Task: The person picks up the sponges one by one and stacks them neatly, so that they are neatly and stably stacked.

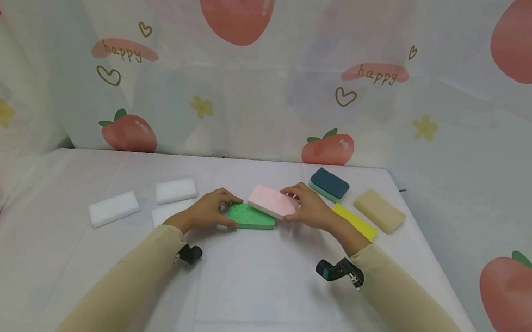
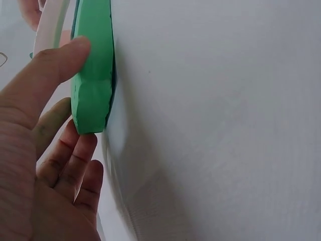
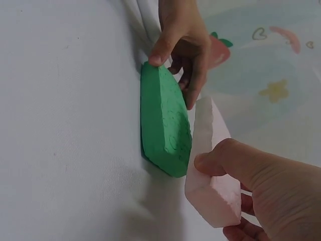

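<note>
A green sponge (image 1: 252, 220) lies flat on the white table, near the middle. My left hand (image 1: 209, 210) grips its left end, the thumb on the near long side in the left wrist view and the other fingers around the end and far side. A pink sponge (image 1: 271, 200), pinched at its right end by my right hand (image 1: 312, 209), is held tilted over the green one. In the right wrist view the pink sponge (image 3: 213, 191) shows its side under the thumb, close beside the right end of the green sponge (image 3: 163, 120).
To the left lie three white sponges (image 1: 114, 209), one partly behind the left hand. On the right are a dark blue and green sponge (image 1: 329, 183), a yellow sponge (image 1: 357, 223) partly behind the right arm, and a beige sponge (image 1: 380, 211). A printed curtain (image 1: 273, 101) stands behind the table.
</note>
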`<action>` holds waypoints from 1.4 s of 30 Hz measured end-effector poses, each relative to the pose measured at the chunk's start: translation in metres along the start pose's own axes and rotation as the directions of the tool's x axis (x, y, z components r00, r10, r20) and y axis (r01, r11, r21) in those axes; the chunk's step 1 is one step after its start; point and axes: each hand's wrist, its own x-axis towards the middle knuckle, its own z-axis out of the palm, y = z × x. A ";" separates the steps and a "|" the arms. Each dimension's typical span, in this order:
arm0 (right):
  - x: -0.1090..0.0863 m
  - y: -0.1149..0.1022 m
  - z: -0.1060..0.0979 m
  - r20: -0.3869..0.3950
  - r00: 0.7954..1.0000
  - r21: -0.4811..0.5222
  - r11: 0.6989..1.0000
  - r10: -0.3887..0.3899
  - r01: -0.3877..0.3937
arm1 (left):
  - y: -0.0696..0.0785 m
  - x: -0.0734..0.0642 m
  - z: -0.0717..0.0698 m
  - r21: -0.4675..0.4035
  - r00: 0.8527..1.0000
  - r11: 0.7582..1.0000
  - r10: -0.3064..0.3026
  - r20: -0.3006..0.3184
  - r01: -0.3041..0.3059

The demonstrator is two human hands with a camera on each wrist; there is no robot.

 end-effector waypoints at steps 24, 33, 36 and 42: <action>0.001 -0.010 0.005 0.053 0.998 0.023 1.000 -0.020 0.019 | 0.000 -0.004 -0.006 -0.022 1.000 1.000 -0.005 0.016 0.005; 0.006 -0.009 0.007 0.063 0.994 0.034 0.995 -0.093 0.091 | 0.000 -0.002 -0.006 -0.026 1.000 0.999 -0.020 0.024 0.020; 0.007 -0.010 0.007 0.073 0.993 0.039 0.995 -0.093 0.090 | -0.001 -0.001 -0.005 -0.021 1.000 1.000 -0.016 0.023 0.016; 0.011 -0.010 0.010 0.086 0.992 0.045 0.995 -0.093 0.089 | -0.002 0.000 -0.005 0.000 0.999 0.999 -0.038 0.022 0.038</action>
